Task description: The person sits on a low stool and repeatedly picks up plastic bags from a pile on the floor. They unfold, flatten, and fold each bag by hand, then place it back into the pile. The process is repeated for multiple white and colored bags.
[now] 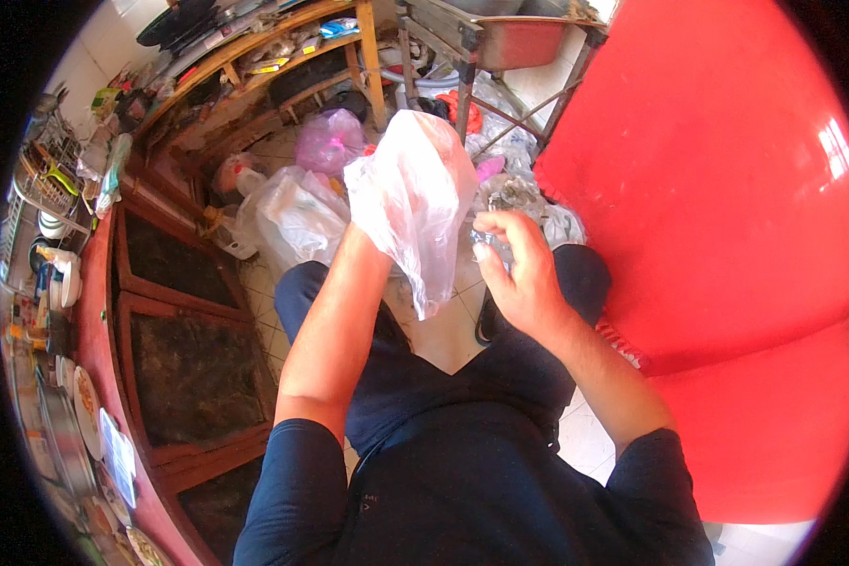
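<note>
A thin translucent white plastic bag [424, 205] covers my left hand [410, 170] up to the wrist. Its lower edge hangs loose over the floor between my knees. The film blurs the fingers, so their pose is hard to make out. My right hand [520, 265] is held just right of the bag, apart from it, with thumb and forefinger curved and a gap between them. Behind that gap lie crumpled clear plastic bags [513, 194] on the floor. Beyond my left hand sit a pale plastic bag [297, 212] and a pinkish-purple one [331, 141].
Brown cabinet doors [191, 368] stand close on my left, under a counter crowded with plates and a dish rack [49, 184]. A large red cloth-like surface [700, 212] fills the right side. A metal-legged stand [467, 99] and a wooden shelf [371, 64] stand ahead.
</note>
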The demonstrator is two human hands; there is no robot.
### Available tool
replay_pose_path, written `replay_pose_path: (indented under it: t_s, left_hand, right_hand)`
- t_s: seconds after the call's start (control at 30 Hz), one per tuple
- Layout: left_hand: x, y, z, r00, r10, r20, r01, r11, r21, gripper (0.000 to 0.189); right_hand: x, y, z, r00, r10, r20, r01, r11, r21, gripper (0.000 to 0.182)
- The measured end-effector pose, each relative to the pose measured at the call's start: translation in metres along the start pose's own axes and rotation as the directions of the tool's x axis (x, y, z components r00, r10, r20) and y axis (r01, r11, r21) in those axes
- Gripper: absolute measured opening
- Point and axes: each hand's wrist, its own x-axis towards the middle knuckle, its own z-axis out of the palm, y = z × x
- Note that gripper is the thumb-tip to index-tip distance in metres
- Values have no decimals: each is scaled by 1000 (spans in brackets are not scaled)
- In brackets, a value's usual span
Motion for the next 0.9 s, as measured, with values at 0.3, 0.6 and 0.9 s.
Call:
replay_pose_path:
  t_s: [0.3, 0.6, 0.9]
  left_hand:
    - [-6, -32, -31, 973, 75, -220, 3, 943, 332, 25]
    - [5, -8, -66, 976, -12, -217, 45, 988, 149, 36]
    - [-4, -56, -98, 926, 371, 70, -70, -13, 997, 37]
  right_hand:
    - [34, 57, 22, 935, 306, -180, -288, 950, 121, 17]
    - [51, 80, -45, 814, 579, -45, -443, 669, 597, 37]
    - [49, 51, 26, 717, 645, 265, -678, 556, 481, 58]
